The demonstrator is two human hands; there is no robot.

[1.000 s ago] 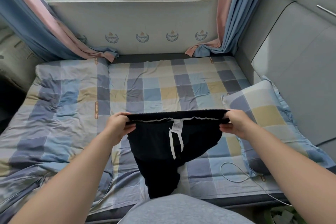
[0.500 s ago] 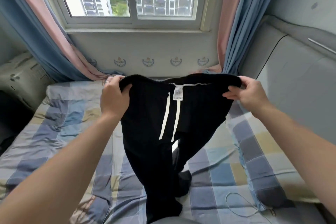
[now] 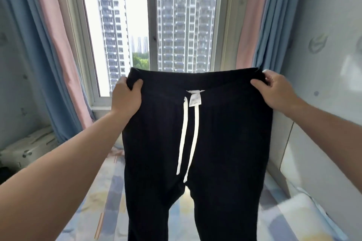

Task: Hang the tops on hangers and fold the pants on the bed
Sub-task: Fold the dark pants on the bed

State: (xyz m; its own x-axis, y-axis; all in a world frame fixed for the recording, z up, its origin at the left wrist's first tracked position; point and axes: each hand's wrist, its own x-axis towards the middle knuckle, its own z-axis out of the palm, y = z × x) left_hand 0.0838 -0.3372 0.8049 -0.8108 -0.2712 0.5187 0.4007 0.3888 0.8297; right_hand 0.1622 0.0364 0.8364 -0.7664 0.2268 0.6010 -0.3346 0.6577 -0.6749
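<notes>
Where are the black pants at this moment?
In the head view the black pants hang centre-frame before the window, above the bed, waistband gripped by the left hand and the right hand at its two ends.

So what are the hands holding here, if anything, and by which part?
Both hold the black pants by the waistband: the left hand grips its left corner, the right hand its right corner.

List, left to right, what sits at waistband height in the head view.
Left curtain → left hand → pants label → right hand → wall.
</notes>
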